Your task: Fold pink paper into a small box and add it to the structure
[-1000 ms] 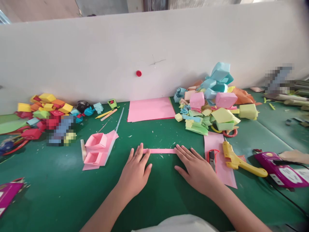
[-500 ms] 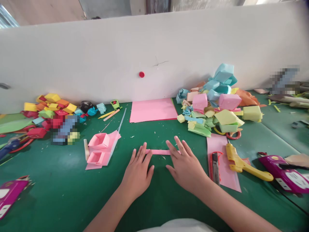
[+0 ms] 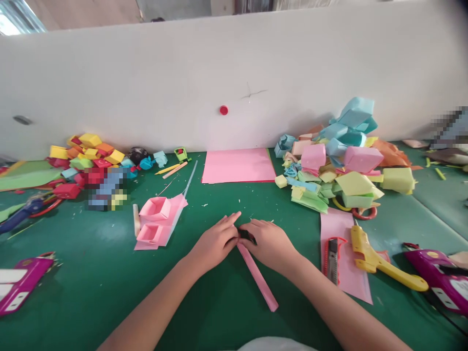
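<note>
A narrow folded strip of pink paper (image 3: 257,276) slants from between my hands down toward the table's near side. My right hand (image 3: 269,244) has its fingers curled and its thumb at the strip's upper end, pinching it. On the other side of that end is my left hand (image 3: 215,242), thumb and fingertips pressed there with the index finger stretched out above. The very tip of the strip is hidden by the fingers. Left of my hands, two small open pink paper boxes (image 3: 155,208) rest on a pink sheet (image 3: 171,219).
A stack of pink paper (image 3: 239,166) lies by the white partition (image 3: 164,87). Folded paper pieces (image 3: 360,158) pile up at right, others (image 3: 93,148) at left. A box cutter (image 3: 332,261), a yellow glue gun (image 3: 383,263) and purple devices (image 3: 27,285) flank the green table (image 3: 109,292).
The pink strip has swung from lying crosswise under my fingertips to slanting toward me. My spread hands have come together and closed at one end of it.
</note>
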Action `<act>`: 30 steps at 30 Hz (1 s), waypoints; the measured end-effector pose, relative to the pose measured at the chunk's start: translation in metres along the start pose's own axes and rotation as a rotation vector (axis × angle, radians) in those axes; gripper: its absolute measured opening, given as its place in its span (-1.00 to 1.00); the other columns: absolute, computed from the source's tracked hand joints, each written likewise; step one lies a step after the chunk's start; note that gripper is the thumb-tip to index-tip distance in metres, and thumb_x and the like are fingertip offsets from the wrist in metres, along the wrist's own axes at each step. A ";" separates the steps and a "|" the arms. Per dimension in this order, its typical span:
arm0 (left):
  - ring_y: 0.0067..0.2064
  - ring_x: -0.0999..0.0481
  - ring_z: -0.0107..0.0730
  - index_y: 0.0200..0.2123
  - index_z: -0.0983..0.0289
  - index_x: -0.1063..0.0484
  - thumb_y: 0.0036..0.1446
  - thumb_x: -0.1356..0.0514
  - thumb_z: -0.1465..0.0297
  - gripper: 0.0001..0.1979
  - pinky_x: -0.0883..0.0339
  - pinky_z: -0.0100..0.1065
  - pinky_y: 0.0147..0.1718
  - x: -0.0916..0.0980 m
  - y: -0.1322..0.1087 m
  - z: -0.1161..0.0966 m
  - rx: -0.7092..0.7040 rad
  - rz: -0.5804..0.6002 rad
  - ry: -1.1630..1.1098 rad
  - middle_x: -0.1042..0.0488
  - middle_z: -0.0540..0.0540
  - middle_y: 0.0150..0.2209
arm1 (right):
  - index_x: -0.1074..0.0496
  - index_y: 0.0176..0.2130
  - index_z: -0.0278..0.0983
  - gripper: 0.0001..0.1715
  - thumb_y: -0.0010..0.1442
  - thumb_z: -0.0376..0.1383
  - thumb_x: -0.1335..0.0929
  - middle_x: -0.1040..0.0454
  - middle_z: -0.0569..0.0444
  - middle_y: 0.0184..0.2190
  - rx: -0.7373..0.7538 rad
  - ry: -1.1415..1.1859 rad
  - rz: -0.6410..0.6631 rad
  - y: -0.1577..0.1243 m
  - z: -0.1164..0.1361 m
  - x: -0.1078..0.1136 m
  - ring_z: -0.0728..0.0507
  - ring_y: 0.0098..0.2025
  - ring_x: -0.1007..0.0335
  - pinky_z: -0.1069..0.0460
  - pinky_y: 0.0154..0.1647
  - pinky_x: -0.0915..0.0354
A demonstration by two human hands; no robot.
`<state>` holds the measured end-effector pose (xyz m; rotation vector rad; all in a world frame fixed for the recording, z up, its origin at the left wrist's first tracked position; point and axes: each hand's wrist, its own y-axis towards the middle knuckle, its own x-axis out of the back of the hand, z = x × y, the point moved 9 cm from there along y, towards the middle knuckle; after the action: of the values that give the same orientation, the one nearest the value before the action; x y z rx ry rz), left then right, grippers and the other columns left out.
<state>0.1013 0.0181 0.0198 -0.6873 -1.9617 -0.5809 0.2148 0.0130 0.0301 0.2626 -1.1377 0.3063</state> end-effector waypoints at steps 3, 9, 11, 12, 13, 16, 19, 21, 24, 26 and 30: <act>0.42 -0.16 -0.10 -0.25 0.21 -0.49 0.27 -0.16 0.46 -0.89 -0.32 -0.12 0.24 0.007 0.016 0.006 0.050 -0.064 -0.012 -0.07 0.11 0.45 | -0.51 -0.16 -0.19 -0.87 0.31 -0.23 -0.37 -0.57 0.05 -0.24 -0.048 -0.001 -0.049 -0.001 -0.002 -0.005 -0.16 -0.22 -0.48 -0.02 -0.19 -0.25; 0.34 -0.27 0.22 0.07 0.24 -0.49 0.20 -0.26 0.31 -0.63 -0.26 0.22 0.13 0.021 0.019 0.019 0.318 -0.198 0.288 -0.20 0.36 0.37 | -0.52 -0.07 -0.17 -0.80 0.32 -0.22 -0.34 -0.58 0.04 -0.22 -0.089 0.029 -0.112 -0.004 -0.002 -0.004 -0.19 -0.19 -0.47 -0.05 -0.16 -0.25; 0.25 -0.39 0.19 -0.03 0.20 -0.54 0.26 -0.22 0.31 -0.76 -0.29 0.19 0.07 0.023 0.015 0.016 0.340 -0.208 0.311 -0.33 0.29 0.31 | -0.51 -0.05 -0.16 -0.78 0.33 -0.22 -0.34 -0.58 0.04 -0.23 -0.087 0.029 -0.105 -0.004 -0.001 -0.004 -0.19 -0.20 -0.46 -0.05 -0.17 -0.24; 0.20 -0.43 0.15 -0.08 0.18 -0.55 0.27 -0.21 0.33 -0.81 -0.30 0.16 0.05 0.024 0.014 0.015 0.347 -0.217 0.305 -0.40 0.25 0.26 | -0.51 -0.05 -0.16 -0.77 0.33 -0.21 -0.33 -0.57 0.05 -0.24 -0.086 0.028 -0.099 -0.004 -0.001 -0.004 -0.19 -0.21 -0.46 -0.05 -0.18 -0.24; 0.16 -0.47 0.11 -0.13 0.16 -0.56 0.28 -0.21 0.35 -0.85 -0.31 0.13 0.03 0.025 0.013 0.014 0.353 -0.227 0.288 -0.45 0.20 0.21 | -0.51 -0.04 -0.16 -0.76 0.33 -0.21 -0.33 -0.57 0.05 -0.25 -0.085 0.028 -0.095 -0.004 -0.001 -0.004 -0.18 -0.21 -0.46 -0.05 -0.19 -0.23; 0.06 -0.52 -0.02 -0.21 0.15 -0.54 0.27 -0.20 0.41 -0.90 -0.32 0.04 0.00 0.027 0.014 0.012 0.365 -0.255 0.186 -0.55 0.11 0.06 | -0.51 -0.04 -0.17 -0.76 0.33 -0.22 -0.32 -0.56 0.04 -0.25 -0.086 0.052 -0.094 -0.004 -0.002 -0.003 -0.18 -0.23 -0.44 -0.05 -0.19 -0.22; -0.09 -0.57 -0.19 -0.22 0.18 -0.51 0.27 -0.16 0.45 -0.88 -0.35 -0.06 -0.01 0.024 0.020 0.009 0.334 -0.244 -0.005 -0.59 0.06 -0.09 | -0.52 -0.13 -0.19 -0.80 0.35 -0.26 -0.30 -0.56 0.03 -0.28 -0.102 0.124 -0.101 -0.002 -0.007 -0.003 -0.17 -0.24 -0.44 -0.03 -0.18 -0.21; -0.17 -0.58 -0.27 -0.23 0.19 -0.49 0.25 -0.15 0.46 -0.88 -0.40 -0.17 -0.05 0.021 0.024 0.003 0.287 -0.230 -0.158 -0.60 0.03 -0.17 | -0.51 -0.24 -0.21 -0.81 0.35 -0.28 -0.30 -0.55 0.03 -0.32 -0.118 0.170 -0.105 0.000 -0.011 -0.003 -0.16 -0.25 -0.43 -0.01 -0.21 -0.22; -0.22 -0.59 -0.31 -0.23 0.19 -0.49 0.25 -0.15 0.42 -0.89 -0.47 -0.29 -0.16 0.022 0.025 -0.001 0.250 -0.253 -0.340 -0.60 0.02 -0.23 | -0.47 -0.35 -0.20 -0.78 0.34 -0.28 -0.30 -0.54 0.08 -0.37 -0.146 0.235 -0.112 0.001 -0.019 -0.003 -0.13 -0.29 -0.43 0.04 -0.31 -0.22; -0.21 -0.60 -0.31 -0.21 0.18 -0.51 0.25 -0.16 0.38 -0.88 -0.49 -0.32 -0.19 0.023 0.024 0.000 0.261 -0.276 -0.415 -0.61 0.02 -0.21 | -0.46 -0.38 -0.20 -0.74 0.34 -0.25 -0.30 -0.52 0.11 -0.42 -0.164 0.290 -0.111 0.001 -0.022 -0.002 -0.10 -0.37 -0.42 0.06 -0.40 -0.21; -0.20 -0.63 -0.30 -0.22 0.16 -0.57 0.25 -0.20 0.34 -0.87 -0.51 -0.32 -0.18 0.021 0.022 0.006 0.307 -0.274 -0.486 -0.63 0.01 -0.19 | -0.47 -0.34 -0.19 -0.74 0.34 -0.18 -0.28 -0.53 0.15 -0.46 -0.179 0.405 -0.120 -0.002 -0.025 0.001 -0.07 -0.44 -0.42 0.08 -0.44 -0.23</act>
<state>0.1037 0.0426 0.0378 -0.3890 -2.5563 -0.2732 0.2373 0.0205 0.0205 0.1025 -0.7400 0.1409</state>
